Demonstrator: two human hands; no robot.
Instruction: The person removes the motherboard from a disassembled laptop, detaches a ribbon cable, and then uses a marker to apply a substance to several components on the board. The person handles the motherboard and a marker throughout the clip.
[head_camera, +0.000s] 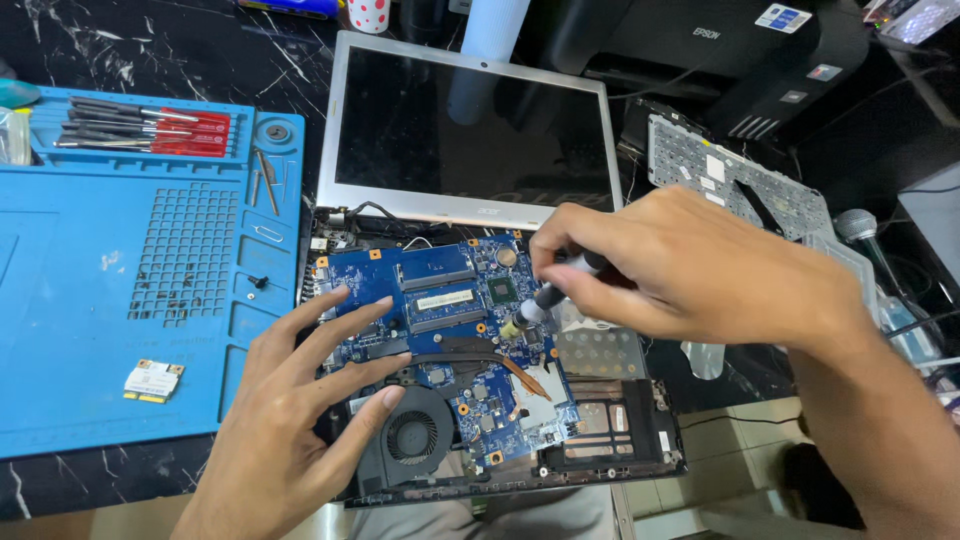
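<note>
Both hands crowd the motherboard (450, 330); right hand (690, 270) grips a screwdriver (550, 297).

Open approach over the blue mat (90, 330) at left, bare but for a small card (152, 380). Blocked behind by upright screen (465, 130); crowded at right by detached keyboard frame (735, 180) and cables.

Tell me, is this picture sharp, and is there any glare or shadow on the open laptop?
Head view: mostly sharp, with wide-lens bending at the edges; the dark laptop screen mirrors a pale shape above it; the right hand holding the screwdriver is slightly soft; the left hand casts only a faint shadow on the blue circuit board; the blue mat is evenly lit.
</note>
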